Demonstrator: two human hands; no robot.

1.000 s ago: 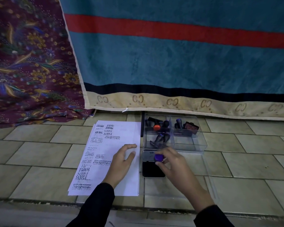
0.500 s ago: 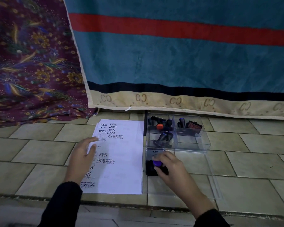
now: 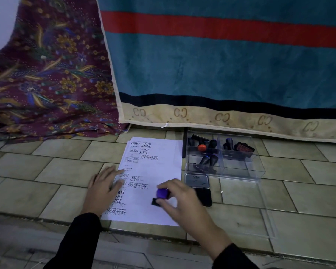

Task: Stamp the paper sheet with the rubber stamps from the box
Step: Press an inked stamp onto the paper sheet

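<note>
A white paper sheet (image 3: 159, 167) with several black stamp prints lies on the tiled floor. My left hand (image 3: 103, 189) rests flat on its left edge with fingers spread. My right hand (image 3: 180, 200) pinches a rubber stamp with a purple knob (image 3: 162, 193) over the sheet's lower right area, its black base at or just above the paper. To the right of the sheet lies an open black ink pad (image 3: 200, 191). Behind it stands a clear plastic box (image 3: 239, 171) holding several more stamps, one with an orange knob (image 3: 202, 147).
A teal blanket with a red stripe (image 3: 221, 65) hangs at the back, a patterned maroon cloth (image 3: 47, 84) to its left. The box's clear lid (image 3: 250, 206) lies on the tiles on the right. A floor step edge (image 3: 47, 220) runs along the front.
My right hand has carried the purple stamp from the ink pad leftward onto the sheet. My left hand has stayed on the paper's left edge.
</note>
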